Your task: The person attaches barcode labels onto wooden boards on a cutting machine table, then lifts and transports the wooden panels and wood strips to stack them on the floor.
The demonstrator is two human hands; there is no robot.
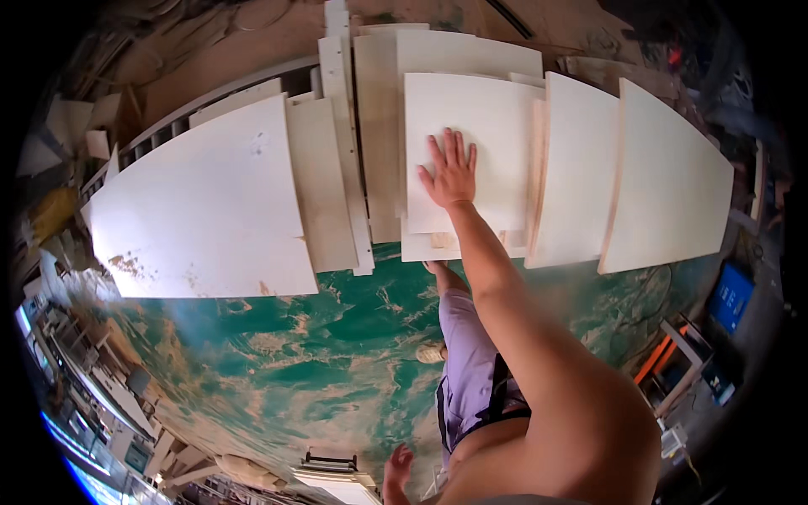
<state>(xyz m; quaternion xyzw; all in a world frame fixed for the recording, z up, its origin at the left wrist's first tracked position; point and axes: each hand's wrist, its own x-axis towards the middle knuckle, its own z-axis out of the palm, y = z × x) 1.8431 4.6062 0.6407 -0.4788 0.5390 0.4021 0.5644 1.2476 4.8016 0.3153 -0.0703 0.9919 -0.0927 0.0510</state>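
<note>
My right hand [453, 174] lies flat on a white board [497, 118], fingers spread and palm down, holding nothing. This board rests on other pale boards, and a strip of bare wood shows below its near edge. My right arm reaches across from the lower right. Down at the bottom edge, my left hand [399, 466] hangs free beside my body. Its fingers are loosely bent and apart, with nothing visible in them. To the right of the top board stand two more white panels [576, 168], [669, 181], overlapping like steps.
A large white panel [202, 210] with brown stains is on the left, next to narrower boards [324, 189]. The green floor [337, 337] is dusty. At the right are a blue box [730, 298] and an orange-and-grey frame [673, 358]. Another white stack [341, 486] stands near the bottom.
</note>
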